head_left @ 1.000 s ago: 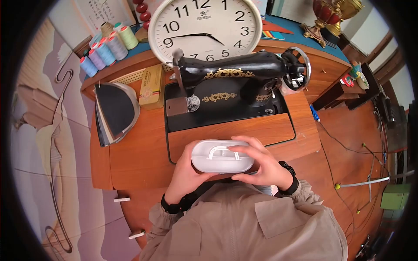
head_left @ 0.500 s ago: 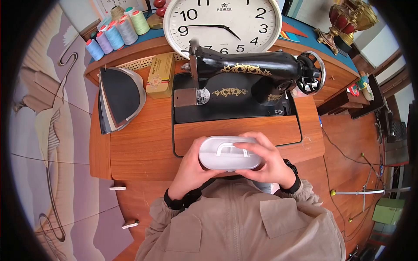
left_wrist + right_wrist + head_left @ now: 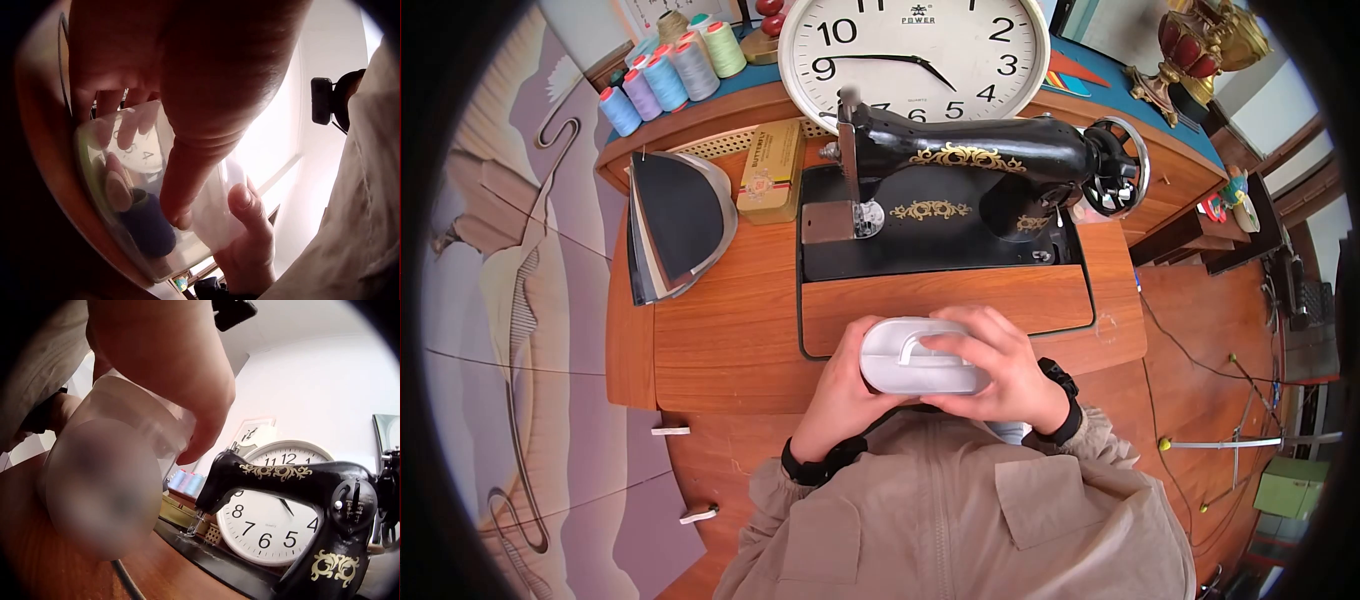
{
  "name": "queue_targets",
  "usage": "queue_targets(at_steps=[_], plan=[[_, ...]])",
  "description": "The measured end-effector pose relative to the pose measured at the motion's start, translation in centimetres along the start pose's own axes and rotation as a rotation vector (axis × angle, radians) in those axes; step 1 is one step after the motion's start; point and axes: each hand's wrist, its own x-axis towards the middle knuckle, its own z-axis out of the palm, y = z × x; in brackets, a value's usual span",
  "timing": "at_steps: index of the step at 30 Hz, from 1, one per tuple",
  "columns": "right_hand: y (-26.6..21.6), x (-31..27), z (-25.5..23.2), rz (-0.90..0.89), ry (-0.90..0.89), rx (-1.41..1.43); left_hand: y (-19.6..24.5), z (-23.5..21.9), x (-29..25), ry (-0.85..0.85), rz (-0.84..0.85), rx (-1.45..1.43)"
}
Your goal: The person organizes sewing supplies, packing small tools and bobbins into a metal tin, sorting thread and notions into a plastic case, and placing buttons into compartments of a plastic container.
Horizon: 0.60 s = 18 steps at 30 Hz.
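The left hand's fingers (image 3: 128, 128) lie along the far side of a translucent lidded plastic box (image 3: 890, 375), its thumb (image 3: 187, 181) pressed to the near side, so the left hand (image 3: 845, 378) clamps the box's left end. The right hand (image 3: 1012, 378) grips the right end, thumb near, with fingers reaching over the lid beside its 1 white handle (image 3: 912, 346). Through the wall show a dark blue roll (image 3: 150, 231) and 1 pinkish oval piece (image 3: 117, 190). The 2 hands hold the box over the near part of a wooden sewing table (image 3: 720, 350); I cannot tell whether it touches the wood. Beyond stands a black sewing machine (image 3: 960, 150) with gold scrollwork; left of it, a yellow Butterfly tin (image 3: 770, 185), and farther left, half-round dark sheets (image 3: 685, 215). Farther back are a wall clock (image 3: 880, 85) and, at far left, thread spools (image 3: 695, 70).
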Motion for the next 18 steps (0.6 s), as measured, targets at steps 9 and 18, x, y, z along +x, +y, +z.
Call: queue_targets(at_steps=[9, 18], plan=[[0.0, -0.2, -0.6, 0.049, -0.042, 0.023, 0.2, 0.2, -0.1, -0.023, -0.011, -0.011], [-1.5, 1.7, -0.6, 0.043, -0.13, -0.121, -0.7, 0.2, 0.0, -0.025, -0.005, -0.069]])
